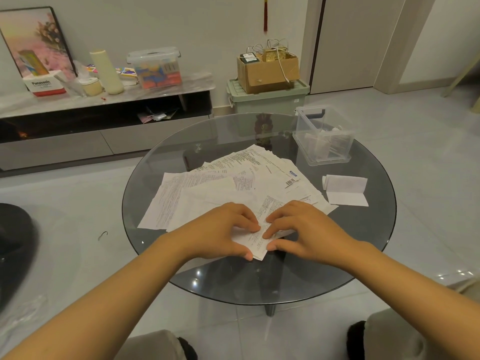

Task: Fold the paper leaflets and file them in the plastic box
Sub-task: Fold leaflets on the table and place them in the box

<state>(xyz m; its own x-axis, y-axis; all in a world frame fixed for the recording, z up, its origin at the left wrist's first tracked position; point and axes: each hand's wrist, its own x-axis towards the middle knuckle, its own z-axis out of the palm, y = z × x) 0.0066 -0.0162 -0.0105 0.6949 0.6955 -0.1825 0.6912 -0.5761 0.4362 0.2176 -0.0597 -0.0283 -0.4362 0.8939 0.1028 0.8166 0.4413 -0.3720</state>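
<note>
A printed leaflet [259,239] lies partly folded at the near side of a round glass table [363,255]. My left hand [220,229] and my right hand [301,227] both pinch it, fingertips on top and thumbs at its near edge. Behind them spreads a loose pile of several printed leaflets [233,183]. A folded white leaflet [346,189] lies alone at the right. The clear plastic box [323,136] stands open at the table's far right with some folded papers inside.
A green storage bin [267,100] with a cardboard box [267,71] on top stands behind the table. A low TV cabinet [104,118] with a lidded plastic container [155,66], a picture frame and clutter runs along the left wall. My knees are below the table's near edge.
</note>
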